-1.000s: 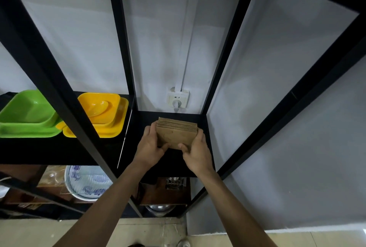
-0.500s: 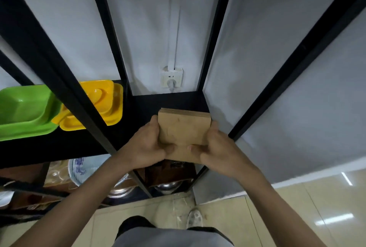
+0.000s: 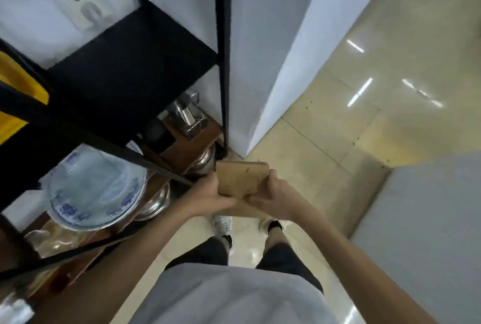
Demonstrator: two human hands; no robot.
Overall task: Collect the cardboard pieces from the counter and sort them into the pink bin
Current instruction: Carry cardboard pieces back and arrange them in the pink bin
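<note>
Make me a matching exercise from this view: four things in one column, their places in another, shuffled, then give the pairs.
Things:
1. cardboard stack
2. blue-patterned plate
3. yellow tray
4. wall socket

Places:
A. far left edge, on the black shelf
B. on a lower shelf, left of the arms
C. on the white wall, top left
D. between the left hand and the right hand, over the floor

Pairs: 1-D, 2-B, 3-A, 4-C

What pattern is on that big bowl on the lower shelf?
Blue markings on a white bowl, blurred; head view shows it best.
</note>
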